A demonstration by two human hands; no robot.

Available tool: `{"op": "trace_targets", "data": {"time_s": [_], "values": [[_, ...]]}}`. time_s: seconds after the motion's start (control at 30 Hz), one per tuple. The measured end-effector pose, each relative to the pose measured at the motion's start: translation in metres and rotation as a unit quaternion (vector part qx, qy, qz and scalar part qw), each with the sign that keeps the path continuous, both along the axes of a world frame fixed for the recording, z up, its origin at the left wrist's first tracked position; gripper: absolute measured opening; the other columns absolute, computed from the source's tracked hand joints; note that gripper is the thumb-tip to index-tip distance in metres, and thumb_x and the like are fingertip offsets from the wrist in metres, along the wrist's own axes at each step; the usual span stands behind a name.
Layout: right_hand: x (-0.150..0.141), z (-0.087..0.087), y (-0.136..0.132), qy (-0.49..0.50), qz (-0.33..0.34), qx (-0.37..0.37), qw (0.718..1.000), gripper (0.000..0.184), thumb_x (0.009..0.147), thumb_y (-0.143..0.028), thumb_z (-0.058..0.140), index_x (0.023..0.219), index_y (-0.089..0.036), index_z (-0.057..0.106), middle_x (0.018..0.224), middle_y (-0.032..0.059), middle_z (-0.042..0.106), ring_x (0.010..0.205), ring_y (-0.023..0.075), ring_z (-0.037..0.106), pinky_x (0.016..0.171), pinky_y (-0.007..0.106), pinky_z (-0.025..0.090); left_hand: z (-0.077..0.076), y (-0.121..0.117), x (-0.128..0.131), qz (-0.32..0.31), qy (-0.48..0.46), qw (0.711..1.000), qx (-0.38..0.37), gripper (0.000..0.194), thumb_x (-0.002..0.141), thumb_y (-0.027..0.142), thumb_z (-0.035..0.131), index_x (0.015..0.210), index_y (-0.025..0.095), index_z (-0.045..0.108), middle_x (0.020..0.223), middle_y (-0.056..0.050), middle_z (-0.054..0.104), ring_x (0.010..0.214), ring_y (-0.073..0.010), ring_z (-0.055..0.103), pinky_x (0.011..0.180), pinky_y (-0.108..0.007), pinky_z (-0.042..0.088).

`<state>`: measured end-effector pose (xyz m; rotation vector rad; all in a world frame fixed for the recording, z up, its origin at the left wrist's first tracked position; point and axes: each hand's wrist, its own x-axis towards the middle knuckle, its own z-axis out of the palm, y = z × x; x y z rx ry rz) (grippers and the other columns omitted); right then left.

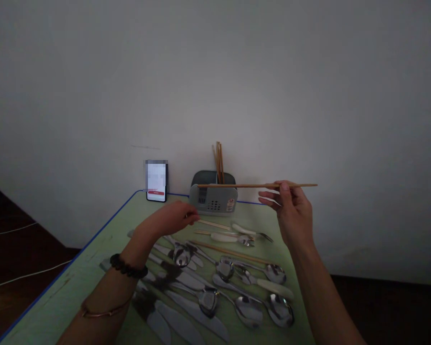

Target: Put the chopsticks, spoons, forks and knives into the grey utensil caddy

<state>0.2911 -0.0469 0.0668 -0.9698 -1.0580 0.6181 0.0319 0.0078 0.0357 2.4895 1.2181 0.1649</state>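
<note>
My right hand (293, 211) is raised above the green table (72, 287) and pinches a wooden chopstick (251, 185) held level, its left end in front of the grey cutlery holder (213, 197). Several chopsticks (218, 163) stand upright in that holder. My left hand (172, 220) reaches forward low over the table with its fingers closed on the end of another chopstick (213, 224) lying just before the holder. A dark bead bracelet and a thin bangle sit on my left wrist.
Several steel spoons (244, 306), knives (187, 326) and forks (251, 233) lie spread across the table between my arms. A phone (156, 181) leans upright against the white wall at the table's back left. Dark floor with white cables lies to the left.
</note>
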Motion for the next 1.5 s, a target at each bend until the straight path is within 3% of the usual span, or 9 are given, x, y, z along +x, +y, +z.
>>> {"op": "trace_targets", "data": {"time_s": [0.13, 0.27, 0.43, 0.73, 0.87, 0.97, 1.2, 1.27, 1.5], "values": [[-0.005, 0.011, 0.004, -0.039, -0.057, 0.064, 0.996, 0.023, 0.084, -0.044, 0.054, 0.09, -0.022, 0.052, 0.089, 0.0011, 0.059, 0.067, 0.0127, 0.066, 0.064, 0.03, 0.058, -0.008, 0.001, 0.003, -0.012, 0.001, 0.999, -0.03, 0.031, 0.087, 0.037, 0.044, 0.095, 0.017, 0.067, 0.091, -0.007, 0.071, 0.079, -0.018, 0.063, 0.069, -0.025, 0.043], [-0.007, 0.028, 0.019, -0.172, -0.103, 0.1, 0.975, 0.024, 0.086, -0.045, 0.049, 0.091, -0.022, 0.053, 0.087, 0.0023, 0.061, 0.065, 0.0123, 0.065, 0.062, 0.028, 0.056, -0.017, 0.005, 0.001, -0.01, 0.005, 0.999, -0.048, 0.03, 0.086, 0.037, 0.047, 0.097, 0.018, 0.067, 0.093, -0.008, 0.07, 0.082, -0.0186, 0.063, 0.072, -0.026, 0.043], [-0.016, 0.051, 0.042, -0.342, -0.087, 0.084, 0.932, 0.027, 0.088, -0.046, 0.046, 0.087, -0.02, 0.054, 0.079, 0.0019, 0.063, 0.059, 0.0116, 0.062, 0.056, 0.025, 0.05, -0.017, 0.005, 0.002, -0.011, 0.01, 0.998, -0.061, 0.031, 0.086, 0.037, 0.046, 0.098, 0.018, 0.067, 0.095, -0.008, 0.07, 0.083, -0.0196, 0.063, 0.073, -0.027, 0.044], [-0.027, 0.073, 0.065, -0.364, -0.084, 0.101, 0.922, 0.035, 0.087, -0.055, 0.042, 0.082, -0.021, 0.051, 0.076, 0.0008, 0.059, 0.053, 0.01, 0.054, 0.053, 0.025, 0.042, -0.017, 0.004, 0.003, -0.008, 0.016, 0.997, -0.072, 0.031, 0.086, 0.038, 0.046, 0.1, 0.018, 0.066, 0.095, -0.008, 0.07, 0.084, -0.0199, 0.064, 0.072, -0.027, 0.045], [-0.026, 0.07, 0.071, -0.355, -0.129, 0.114, 0.919, 0.031, 0.089, -0.051, 0.04, 0.083, -0.022, 0.05, 0.075, 0.0009, 0.057, 0.055, 0.0117, 0.054, 0.054, 0.025, 0.039, -0.017, 0.004, 0.003, -0.008, 0.01, 0.997, -0.074, 0.032, 0.086, 0.038, 0.047, 0.101, 0.018, 0.066, 0.096, -0.009, 0.07, 0.085, -0.0212, 0.064, 0.072, -0.028, 0.045], [-0.028, 0.059, 0.08, -0.422, -0.133, 0.078, 0.894, 0.026, 0.092, -0.042, 0.037, 0.085, -0.021, 0.05, 0.073, 0.0029, 0.059, 0.059, 0.015, 0.056, 0.056, 0.026, 0.039, -0.017, 0.004, 0.003, -0.007, 0.006, 0.997, -0.077, 0.032, 0.085, 0.037, 0.047, 0.102, 0.017, 0.065, 0.096, -0.01, 0.07, 0.085, -0.0218, 0.064, 0.073, -0.029, 0.045], [-0.045, 0.024, 0.107, -0.636, -0.073, -0.064, 0.765, 0.022, 0.093, -0.031, 0.037, 0.093, -0.018, 0.054, 0.088, 0.0113, 0.068, 0.079, 0.0219, 0.062, 0.068, 0.029, 0.041, -0.019, 0.005, 0.004, -0.006, 0.011, 0.996, -0.084, 0.03, 0.084, 0.037, 0.048, 0.1, 0.017, 0.066, 0.096, -0.009, 0.071, 0.085, -0.0218, 0.065, 0.072, -0.028, 0.045], [-0.048, 0.017, 0.113, -0.663, -0.057, -0.084, 0.741, 0.021, 0.092, -0.031, 0.041, 0.097, -0.017, 0.055, 0.094, 0.0128, 0.068, 0.083, 0.0227, 0.062, 0.069, 0.029, 0.041, -0.022, 0.005, 0.005, -0.006, 0.022, 0.996, -0.084, 0.031, 0.084, 0.037, 0.048, 0.1, 0.017, 0.066, 0.096, -0.009, 0.07, 0.086, -0.0222, 0.065, 0.073, -0.029, 0.045], [-0.052, 0.011, 0.126, -0.676, -0.059, -0.126, 0.723, 0.021, 0.088, -0.032, 0.049, 0.093, -0.015, 0.061, 0.095, 0.0146, 0.068, 0.086, 0.024, 0.062, 0.069, 0.03, 0.043, -0.033, 0.009, 0.005, 0.005, 0.063, 0.994, -0.093, 0.033, 0.084, 0.037, 0.049, 0.104, 0.016, 0.065, 0.099, -0.01, 0.07, 0.088, -0.0235, 0.064, 0.075, -0.03, 0.045]]}}
